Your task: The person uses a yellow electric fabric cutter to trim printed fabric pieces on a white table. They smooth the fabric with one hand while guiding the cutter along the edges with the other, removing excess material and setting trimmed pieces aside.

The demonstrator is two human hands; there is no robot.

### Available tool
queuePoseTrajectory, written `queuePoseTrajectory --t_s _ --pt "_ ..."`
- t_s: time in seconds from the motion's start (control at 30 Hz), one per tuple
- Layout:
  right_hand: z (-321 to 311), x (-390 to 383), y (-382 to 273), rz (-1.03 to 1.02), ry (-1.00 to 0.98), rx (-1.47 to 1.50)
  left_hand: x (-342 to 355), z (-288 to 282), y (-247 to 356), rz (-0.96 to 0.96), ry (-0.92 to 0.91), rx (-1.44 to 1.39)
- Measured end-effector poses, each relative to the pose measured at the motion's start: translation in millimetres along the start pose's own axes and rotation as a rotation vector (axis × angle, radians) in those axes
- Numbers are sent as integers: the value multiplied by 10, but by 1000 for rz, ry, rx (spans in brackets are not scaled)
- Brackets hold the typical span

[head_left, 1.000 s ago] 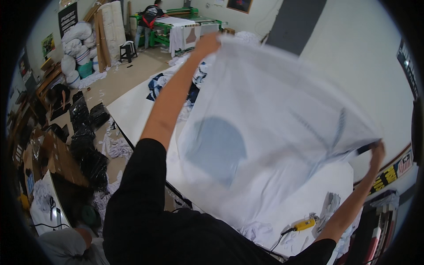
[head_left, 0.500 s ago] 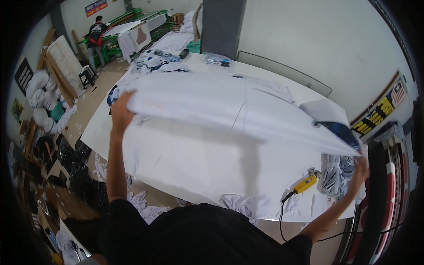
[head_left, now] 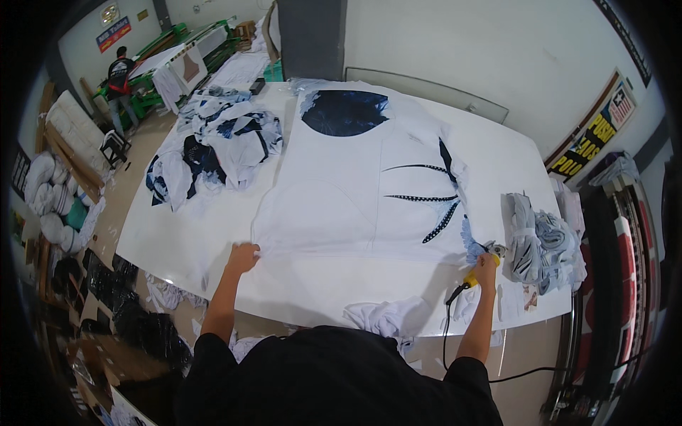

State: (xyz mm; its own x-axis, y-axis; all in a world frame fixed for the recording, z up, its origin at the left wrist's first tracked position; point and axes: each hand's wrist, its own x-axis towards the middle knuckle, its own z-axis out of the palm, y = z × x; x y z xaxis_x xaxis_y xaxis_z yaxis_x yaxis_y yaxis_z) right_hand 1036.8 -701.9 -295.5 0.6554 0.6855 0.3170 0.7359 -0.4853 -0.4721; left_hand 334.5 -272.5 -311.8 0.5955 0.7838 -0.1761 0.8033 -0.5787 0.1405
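Note:
A white printed fabric sheet (head_left: 320, 192) lies spread over the large white table, with a dark blue patch at its far end and dark feather-like shapes along its right side. My left hand (head_left: 245, 257) is closed on its near left corner. At the near right corner, my right hand (head_left: 486, 268) pinches the fabric's edge, its fingertips partly hidden. That hand overlaps a yellow handheld electric cutter (head_left: 470, 280), which rests on the table with its metal head just beyond my fingers; whether they touch I cannot tell.
Crumpled blue-and-white fabric pieces (head_left: 213, 142) heap at the table's far left. Tied grey fabric bundles (head_left: 524, 241) sit at the right. White scraps (head_left: 387, 316) lie at the near edge. A black cord (head_left: 445, 334) hangs off it. Another person (head_left: 121, 85) stands by a green machine.
The sheet, lifted and billowing before, now lies flat on the table. Both hands have come down and closer together, toward me. The view has shifted a little.

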Motion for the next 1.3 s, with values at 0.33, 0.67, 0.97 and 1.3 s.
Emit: queuePoseTrajectory --t_s 0.33,0.67,0.97,1.3 --pt "537 -686 13 715 299 -77 65 108 442 -38 296 -219" --pt "573 -308 789 1097 424 336 312 194 1072 -145 -146 -153" --pt "384 -167 869 1069 254 646 -136 143 651 -354 -359 -158" --pt "149 -614 113 926 411 521 -766 273 149 -565 -756 42"
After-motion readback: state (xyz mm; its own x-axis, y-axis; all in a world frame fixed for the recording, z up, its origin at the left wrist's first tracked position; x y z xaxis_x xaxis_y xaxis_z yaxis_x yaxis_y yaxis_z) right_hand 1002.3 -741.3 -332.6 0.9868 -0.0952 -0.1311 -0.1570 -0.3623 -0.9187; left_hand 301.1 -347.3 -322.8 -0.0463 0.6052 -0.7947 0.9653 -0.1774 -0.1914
